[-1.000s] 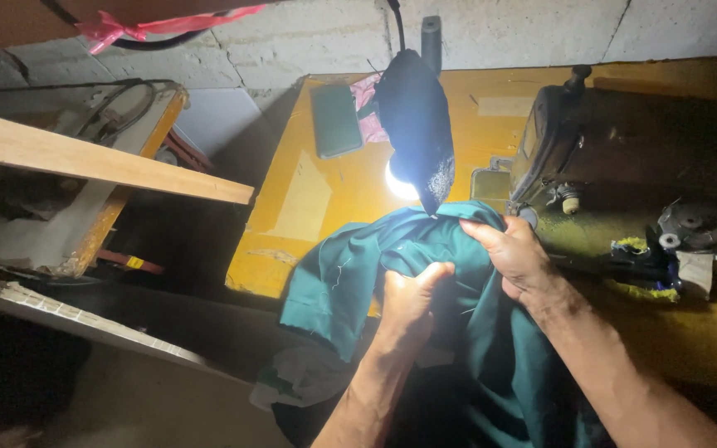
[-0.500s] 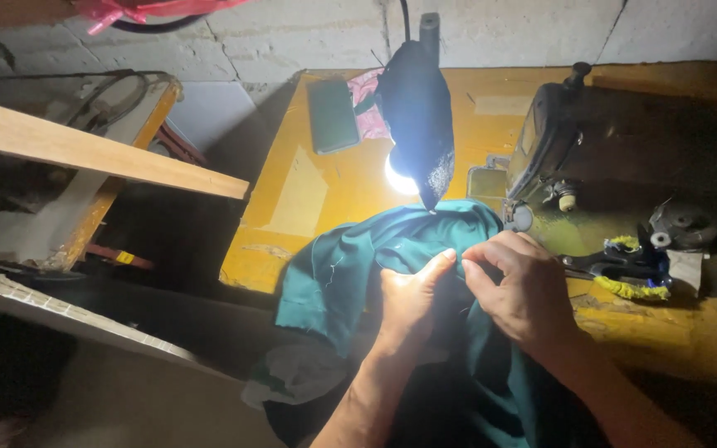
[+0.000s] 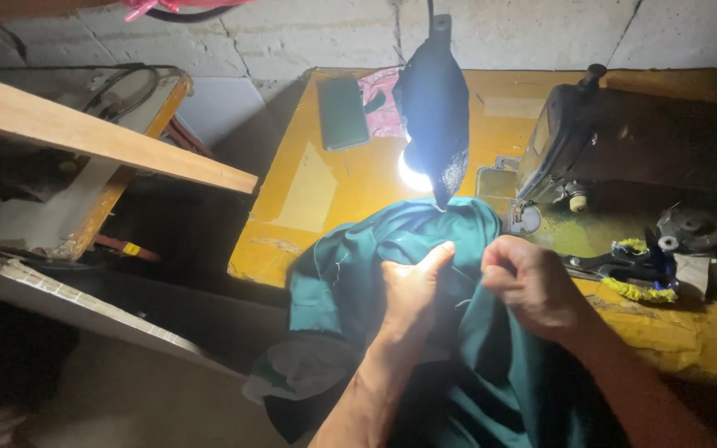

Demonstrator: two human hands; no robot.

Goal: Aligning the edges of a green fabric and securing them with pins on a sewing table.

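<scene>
A person's two bare hands work a piece of teal-green fabric (image 3: 375,274) at the near edge of a yellow work table (image 3: 317,191), lit by a small lamp (image 3: 415,176) under a dark cloth shade (image 3: 435,108). The left hand (image 3: 412,290) lies pressed on the cloth, fingers curled into it and thumb stretched up toward the lamp, gripping a fold. The right hand (image 3: 533,286) is clenched just beside it, pinching a bunched ridge of the same fabric between thumb and fingers. The cloth is draped over the table's front edge, its upper hem reaching almost under the lamp and its lower part hanging off the table into shadow toward the person.

To the right, close behind the right hand, stands a sewing machine (image 3: 558,149), with its metal plate (image 3: 495,184) touching the fabric's top corner. Scissors with a dark handle (image 3: 624,265) and a strip of yellow trim (image 3: 636,290) lie near the right wrist, leaving little room on that side. The open stretch of table lies to the left of the fabric and behind it, where a dark green flat case (image 3: 342,112) and a pink cloth (image 3: 383,104) rest near the wall. A wooden plank (image 3: 101,137) juts in from the left, well apart from the hands.
</scene>
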